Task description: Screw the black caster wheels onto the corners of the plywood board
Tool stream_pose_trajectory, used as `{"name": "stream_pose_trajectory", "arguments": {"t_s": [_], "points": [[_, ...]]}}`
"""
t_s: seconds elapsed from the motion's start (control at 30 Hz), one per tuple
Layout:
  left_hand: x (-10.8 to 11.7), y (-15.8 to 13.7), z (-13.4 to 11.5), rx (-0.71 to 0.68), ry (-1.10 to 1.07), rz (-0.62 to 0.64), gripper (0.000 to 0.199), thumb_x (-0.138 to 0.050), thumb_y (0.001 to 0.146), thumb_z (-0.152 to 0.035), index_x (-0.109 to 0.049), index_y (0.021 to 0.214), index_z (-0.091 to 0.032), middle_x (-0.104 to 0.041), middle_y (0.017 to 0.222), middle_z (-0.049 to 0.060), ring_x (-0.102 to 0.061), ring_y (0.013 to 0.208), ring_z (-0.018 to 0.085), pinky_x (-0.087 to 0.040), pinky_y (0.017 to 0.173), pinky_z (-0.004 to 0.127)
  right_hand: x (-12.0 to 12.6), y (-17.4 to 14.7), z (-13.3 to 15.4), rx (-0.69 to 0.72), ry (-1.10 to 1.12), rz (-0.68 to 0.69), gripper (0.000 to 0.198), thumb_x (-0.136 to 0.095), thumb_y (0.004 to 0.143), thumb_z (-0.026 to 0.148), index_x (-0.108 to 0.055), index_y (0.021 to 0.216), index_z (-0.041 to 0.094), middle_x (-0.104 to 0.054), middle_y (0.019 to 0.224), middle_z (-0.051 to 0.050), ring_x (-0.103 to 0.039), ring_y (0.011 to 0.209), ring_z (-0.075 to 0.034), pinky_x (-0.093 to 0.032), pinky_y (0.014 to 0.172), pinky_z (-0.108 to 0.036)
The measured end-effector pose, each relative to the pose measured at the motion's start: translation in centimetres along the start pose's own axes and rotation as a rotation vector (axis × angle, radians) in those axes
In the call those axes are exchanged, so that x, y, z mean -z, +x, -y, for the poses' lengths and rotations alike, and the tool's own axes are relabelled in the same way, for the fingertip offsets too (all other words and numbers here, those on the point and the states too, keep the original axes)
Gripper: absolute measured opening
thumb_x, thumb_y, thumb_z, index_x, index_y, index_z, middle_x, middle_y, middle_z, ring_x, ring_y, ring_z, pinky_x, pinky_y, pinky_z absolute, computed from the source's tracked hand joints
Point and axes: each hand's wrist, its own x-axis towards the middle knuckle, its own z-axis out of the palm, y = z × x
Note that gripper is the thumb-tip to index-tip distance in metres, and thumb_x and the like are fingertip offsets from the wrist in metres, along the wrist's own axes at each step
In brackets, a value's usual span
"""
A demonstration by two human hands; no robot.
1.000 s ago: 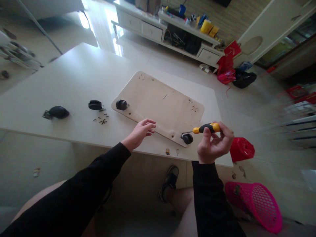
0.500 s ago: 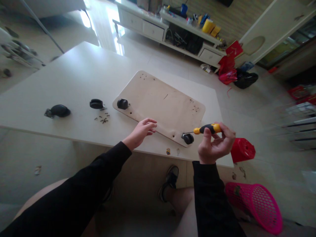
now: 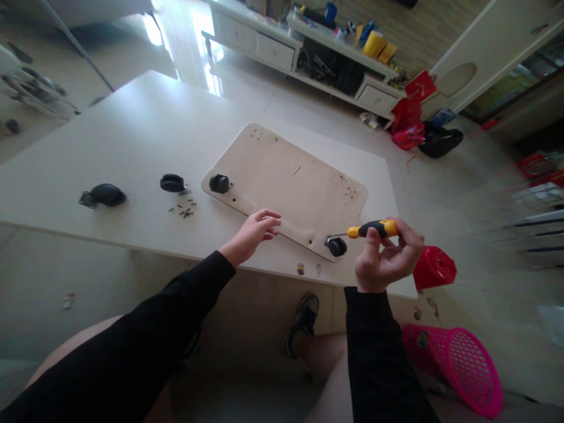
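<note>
My right hand [image 3: 388, 254] is closed around the yellow and black handle of a screwdriver [image 3: 373, 228]. The shaft points left, its tip at the metal plate of a black caster [image 3: 337, 247] on the near right corner of a pale board [image 3: 282, 176]. At the board's near edge my left hand [image 3: 258, 232] hovers, fingers stretched out and nothing in them. Another caster [image 3: 219, 183] stands on the board's left corner. Two loose casters, one [image 3: 172, 183] closer and one [image 3: 107, 195] farther left, lie on the table beside several screws [image 3: 186, 212].
The white table [image 3: 110, 135] carries the board. A small sticker [image 3: 300, 268] is near its front edge. On the floor at the right are a red container [image 3: 435, 267] and a pink mesh basket [image 3: 467, 370]. A cluttered white cabinet [image 3: 275, 51] stands beyond.
The view has shifted very slightly. My right hand and the screwdriver handle have moved a little to the right; the left hand stays in nearly the same place.
</note>
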Motion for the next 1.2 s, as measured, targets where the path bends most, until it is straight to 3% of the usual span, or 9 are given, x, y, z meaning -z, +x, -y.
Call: {"name": "stream_pose_trajectory", "arguments": {"t_s": [0.7,1.03,1.2], "points": [[-0.12,-0.02,0.05,-0.012,0.000,0.003,0.015,-0.075,0.081,-0.021,-0.069,0.094,-0.017,-0.066,0.090,0.002,-0.062,0.071,0.011,-0.045,0.068,0.025,0.32,-0.56,-0.18,0.035,-0.090,0.091,0.045,-0.080,0.093,0.030,-0.064,0.135,0.024,-0.069,0.117,-0.006,-0.075,0.103,-0.019,-0.063,0.063,-0.025],[-0.11,-0.04,0.05,-0.012,0.009,0.012,0.014,-0.074,0.083,-0.020,-0.069,0.096,-0.017,-0.067,0.092,0.003,-0.062,0.071,0.010,-0.045,0.068,0.026,-0.07,-0.62,-0.79,0.025,-0.069,0.121,0.040,-0.077,0.095,0.034,-0.054,0.128,0.029,-0.051,0.112,-0.002,-0.071,0.101,-0.017,-0.070,0.077,-0.038],[-0.11,0.06,0.17,-0.016,0.013,0.007,0.015,-0.075,0.081,-0.020,-0.069,0.095,-0.017,-0.067,0.091,0.002,-0.062,0.072,0.011,-0.045,0.069,0.026,0.34,-0.28,-0.53,0.108,-0.165,0.121,0.041,-0.086,0.089,0.034,-0.061,0.121,0.027,-0.063,0.115,-0.004,-0.070,0.106,-0.019,-0.067,0.083,-0.040]]}}
